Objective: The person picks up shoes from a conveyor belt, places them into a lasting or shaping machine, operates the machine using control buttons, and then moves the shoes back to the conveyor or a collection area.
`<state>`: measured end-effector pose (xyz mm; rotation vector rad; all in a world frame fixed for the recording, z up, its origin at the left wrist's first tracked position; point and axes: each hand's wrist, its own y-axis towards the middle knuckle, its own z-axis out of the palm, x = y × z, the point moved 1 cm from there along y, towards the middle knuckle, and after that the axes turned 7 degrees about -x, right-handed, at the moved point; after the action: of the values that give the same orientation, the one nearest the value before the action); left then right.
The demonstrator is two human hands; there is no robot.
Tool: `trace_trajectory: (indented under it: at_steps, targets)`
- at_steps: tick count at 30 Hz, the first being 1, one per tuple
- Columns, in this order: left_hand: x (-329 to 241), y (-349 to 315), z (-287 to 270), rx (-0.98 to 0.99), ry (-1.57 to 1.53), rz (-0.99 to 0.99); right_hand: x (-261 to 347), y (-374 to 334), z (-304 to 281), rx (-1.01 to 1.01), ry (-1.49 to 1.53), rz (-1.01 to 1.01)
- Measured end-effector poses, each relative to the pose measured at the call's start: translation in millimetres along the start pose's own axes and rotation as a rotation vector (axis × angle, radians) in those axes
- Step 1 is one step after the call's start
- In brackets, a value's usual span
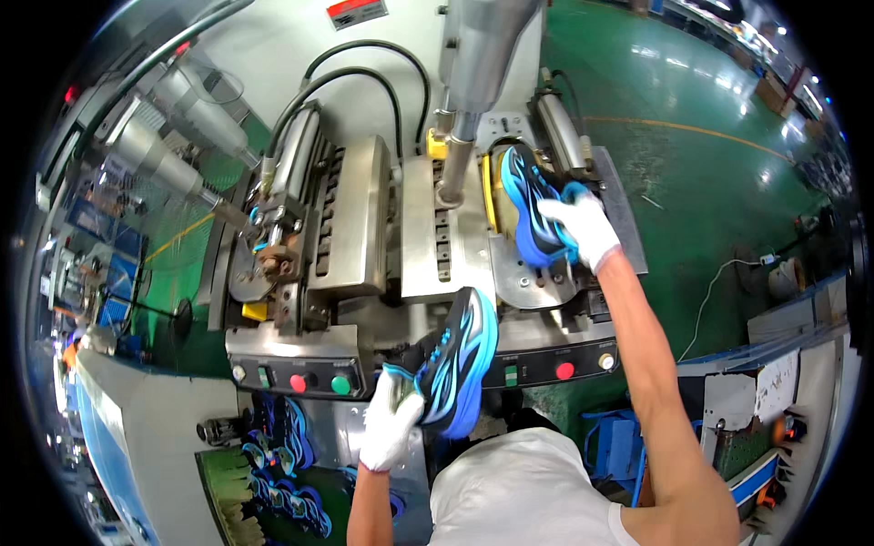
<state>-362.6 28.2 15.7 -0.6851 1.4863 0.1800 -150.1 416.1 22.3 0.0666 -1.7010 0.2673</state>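
Note:
My left hand (393, 420), in a white glove, grips a black and blue sneaker (462, 364) by its heel end. That shoe is tilted, its toe upward, in front of the machine's control panel. My right hand (583, 227), also gloved in white, is closed around the collar of a second matching sneaker (531, 207). This one is over the machine's right station, beside a yellow pad (492, 187), with its blue sole turned to the left. Whether it touches the plate (533, 287) below cannot be made out.
Metal press blocks (350, 218) and a vertical cylinder (469, 118) stand at the machine's middle. Along its front runs a panel with a red button (564, 370) and a green button (340, 385). Several similar sneakers (289, 496) lie at lower left. A blue stool (614, 446) stands at right.

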Motion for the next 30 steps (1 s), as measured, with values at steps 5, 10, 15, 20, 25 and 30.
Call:
trace_trajectory:
  at_steps: [5, 10, 15, 20, 25, 30]
  targets:
    - [76.5, -109.9, -62.2, -0.194, -0.101, -0.195, -82.5, 135.8, 95.0, -0.091, -1.048, -0.331]
    - [206.8, -184.7, -98.8, -0.672, 0.437, -0.422, -137.3, 158.7, 55.5, -0.211, -0.494, -0.462]
    - [314.9, -130.6, -78.1, -1.064, 0.493, -0.401, -134.7, 185.0, 33.3, -0.09, -0.369, -0.17]
    - [336.0, -147.0, -81.9, -1.194, 0.462, -0.444, -68.3, -21.3, 109.3, -0.073, -0.691, -0.667]
    - [325.0, -125.7, -87.6, -1.048, 0.371, -0.349, -136.5, -228.1, 156.5, 0.327, -0.969, -1.037]
    - [302.6, -173.9, -129.9, -0.833, 0.155, -0.003, -195.8, -253.9, 178.6, 0.488, -1.42, -0.928]
